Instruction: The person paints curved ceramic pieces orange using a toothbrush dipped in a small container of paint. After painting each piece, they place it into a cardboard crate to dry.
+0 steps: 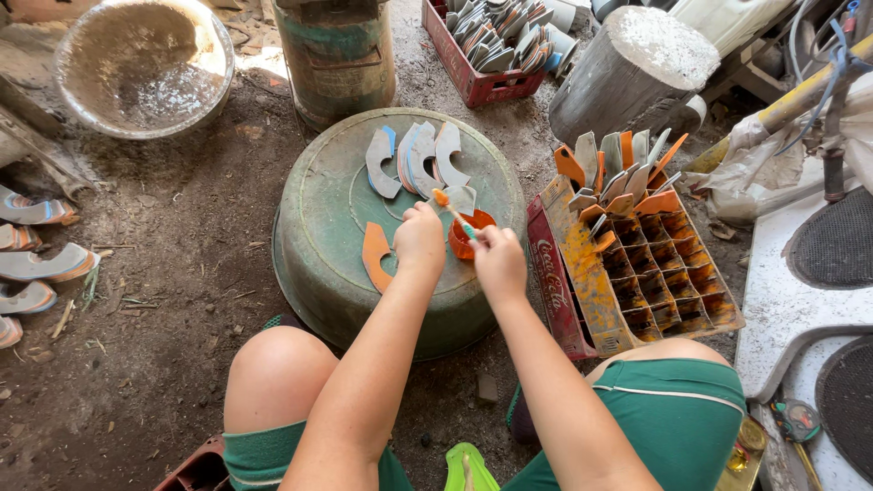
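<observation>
From the head camera I see my right hand (499, 261) gripping a brush (452, 213) over a small orange pot (470, 235) on the upturned green tub (327, 227) — my left hand (419, 239), fingers curled, presses an orange curved piece (375, 255) beside it.

Sunlit dirt floor (155, 300), wooden stump (627, 77)

Red crate (552, 289) right of basin: white label on side.
</observation>
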